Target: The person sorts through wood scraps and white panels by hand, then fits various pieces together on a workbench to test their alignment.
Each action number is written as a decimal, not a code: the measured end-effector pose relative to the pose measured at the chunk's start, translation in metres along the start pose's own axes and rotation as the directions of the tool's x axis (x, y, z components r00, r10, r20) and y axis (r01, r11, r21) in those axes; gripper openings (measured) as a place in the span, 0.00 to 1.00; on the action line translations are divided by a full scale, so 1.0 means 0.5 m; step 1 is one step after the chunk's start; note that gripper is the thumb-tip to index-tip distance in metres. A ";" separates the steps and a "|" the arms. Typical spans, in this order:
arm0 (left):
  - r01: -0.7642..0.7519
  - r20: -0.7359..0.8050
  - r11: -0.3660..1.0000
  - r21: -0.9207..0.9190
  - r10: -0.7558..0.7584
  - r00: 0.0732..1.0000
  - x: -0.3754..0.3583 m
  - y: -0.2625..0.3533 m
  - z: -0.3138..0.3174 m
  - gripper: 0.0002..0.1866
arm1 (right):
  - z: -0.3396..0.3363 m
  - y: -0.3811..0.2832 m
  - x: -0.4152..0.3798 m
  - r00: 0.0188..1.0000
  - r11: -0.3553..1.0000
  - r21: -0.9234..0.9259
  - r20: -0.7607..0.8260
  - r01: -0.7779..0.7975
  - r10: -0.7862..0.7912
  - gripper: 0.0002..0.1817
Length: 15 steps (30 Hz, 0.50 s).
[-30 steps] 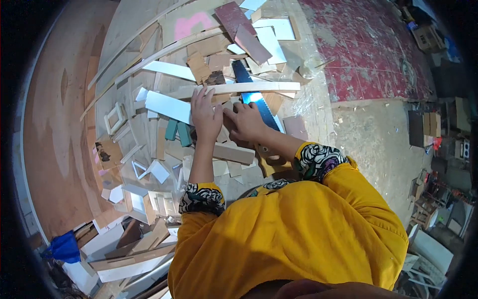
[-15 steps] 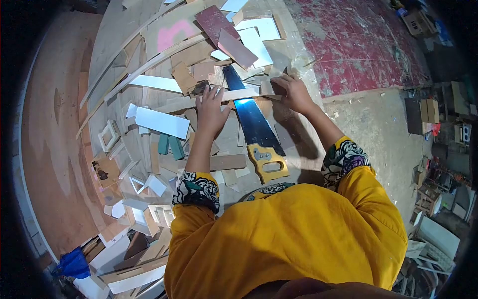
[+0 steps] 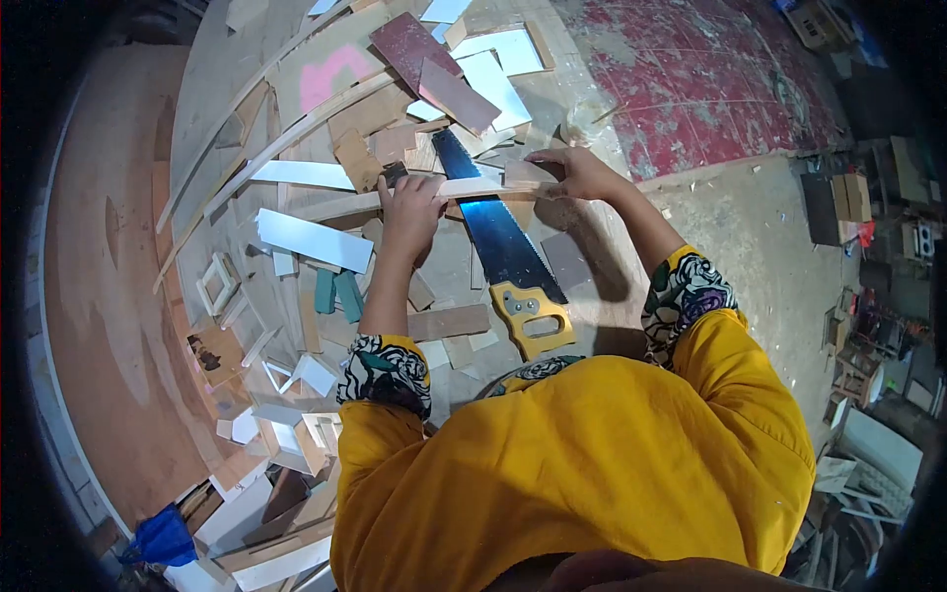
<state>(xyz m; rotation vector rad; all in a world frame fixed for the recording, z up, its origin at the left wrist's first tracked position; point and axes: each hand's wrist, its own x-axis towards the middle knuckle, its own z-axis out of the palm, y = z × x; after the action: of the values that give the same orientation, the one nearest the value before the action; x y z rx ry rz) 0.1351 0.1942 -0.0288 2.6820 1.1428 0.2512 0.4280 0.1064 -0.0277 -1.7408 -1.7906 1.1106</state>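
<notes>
A long, thin wooden strip [image 3: 464, 187] runs crosswise in front of me, over the blade of a handsaw [image 3: 503, 247] with a yellow handle. My left hand [image 3: 409, 212] is closed over the strip, left of the blade. At the strip's right end my right hand [image 3: 589, 178] pinches a small wooden board [image 3: 526, 173] between thumb and fingers, against the strip. How firmly the two pieces touch is hard to see. The saw lies flat with its handle towards me.
Offcuts cover the worktable, among them a white board [image 3: 316, 240], green blocks [image 3: 337, 293], a dark red board [image 3: 414, 49] and a brown block [image 3: 449, 322]. Long curved strips [image 3: 296, 128] lie at the left. A red surface [image 3: 700, 89] is at the upper right.
My right hand has turned and its index finger now stretches leftward along the small board. My left hand has shifted slightly left in view. The saw stays in place.
</notes>
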 end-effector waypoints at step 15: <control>-0.252 -0.098 0.957 -0.142 0.239 0.966 -0.003 0.048 -0.114 0.15 | 0.004 0.001 -0.079 0.977 0.655 0.725 0.150 -0.211 0.148 0.27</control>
<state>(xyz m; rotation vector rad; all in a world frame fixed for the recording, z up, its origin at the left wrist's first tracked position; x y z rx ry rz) 0.1371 0.1843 0.0320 2.6923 0.7709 0.4716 0.4324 0.0680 -0.0199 -1.3666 -0.9458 1.7040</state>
